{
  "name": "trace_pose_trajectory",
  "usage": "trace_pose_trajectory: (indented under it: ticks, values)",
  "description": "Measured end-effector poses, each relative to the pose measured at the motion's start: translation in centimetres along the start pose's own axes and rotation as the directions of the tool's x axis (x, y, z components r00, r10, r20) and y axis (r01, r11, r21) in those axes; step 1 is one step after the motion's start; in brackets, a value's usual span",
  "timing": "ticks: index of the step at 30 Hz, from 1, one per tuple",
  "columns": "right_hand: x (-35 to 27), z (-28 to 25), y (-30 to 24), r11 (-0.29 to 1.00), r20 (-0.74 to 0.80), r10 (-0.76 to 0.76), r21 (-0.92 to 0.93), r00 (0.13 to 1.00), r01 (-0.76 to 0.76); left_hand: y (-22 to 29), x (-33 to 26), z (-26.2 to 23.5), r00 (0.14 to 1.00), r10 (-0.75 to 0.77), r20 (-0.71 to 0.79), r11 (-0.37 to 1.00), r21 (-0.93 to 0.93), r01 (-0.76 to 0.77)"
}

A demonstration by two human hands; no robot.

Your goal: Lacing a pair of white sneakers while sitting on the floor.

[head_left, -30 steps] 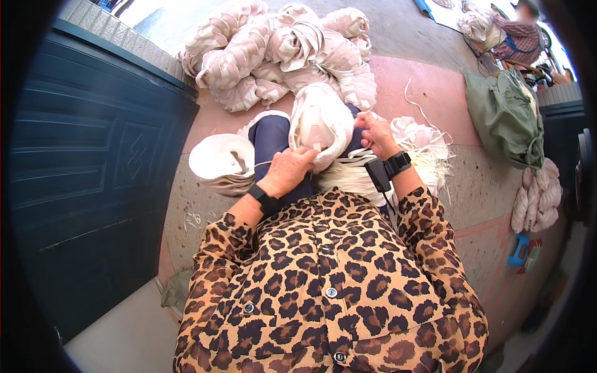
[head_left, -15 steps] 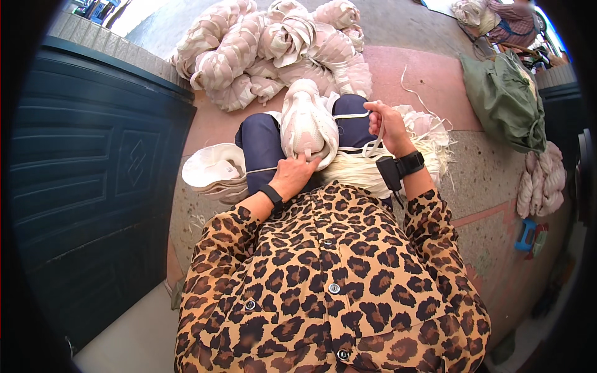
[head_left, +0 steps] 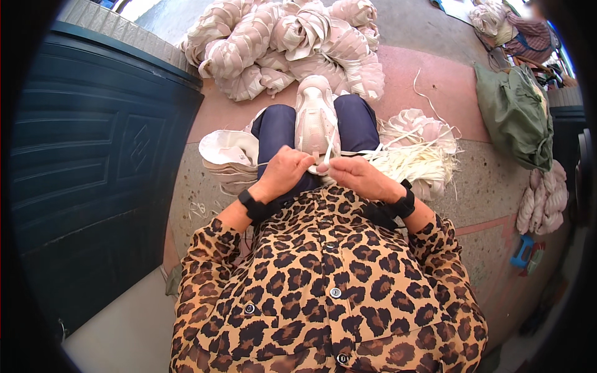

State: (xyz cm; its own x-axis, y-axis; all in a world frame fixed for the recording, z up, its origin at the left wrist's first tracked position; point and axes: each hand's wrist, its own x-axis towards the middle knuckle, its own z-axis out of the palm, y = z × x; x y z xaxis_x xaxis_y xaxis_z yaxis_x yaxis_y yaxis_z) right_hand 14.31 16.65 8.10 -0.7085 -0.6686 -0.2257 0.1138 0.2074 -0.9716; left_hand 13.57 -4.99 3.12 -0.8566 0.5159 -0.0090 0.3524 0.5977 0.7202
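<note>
Left hand [head_left: 285, 172] is closed in a pinch on a pale lace [head_left: 328, 151] at the near end of a pale pink shoe [head_left: 315, 118], which rests lengthwise on the person's lap between the knees. Right hand [head_left: 356, 176], just beside it, fingers together, grips the same lace. Left of the lap lie stacked shoe soles [head_left: 227, 152]; right of it, a bundle of white laces [head_left: 415, 158]. Beyond the knees sits a heap of shoes [head_left: 286, 43].
</note>
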Motion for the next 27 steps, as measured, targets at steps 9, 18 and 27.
trace_pose_trajectory:
  ticks: [9, 18, 27]
  values:
    - [1.4, 0.6, 1.6, 0.931, 0.152, 0.264, 0.219, 0.953, -0.293, 3.0, 3.0, -0.6, 0.866, -0.278, 0.417, 0.477, -0.722, 0.501]
    - [1.8, -1.8, 3.2, 0.918, -0.191, 0.36, -0.101, 0.913, -0.384, 1.8, 2.2, -2.0, 0.804, -0.053, 0.592, 0.1, -0.798, 0.594]
    - [1.5, -1.8, 3.8, 0.873, 0.095, 0.455, 0.15, 0.885, -0.465, 2.0, 3.8, -1.0, 0.877, -0.151, 0.455, 0.164, -0.864, 0.477]
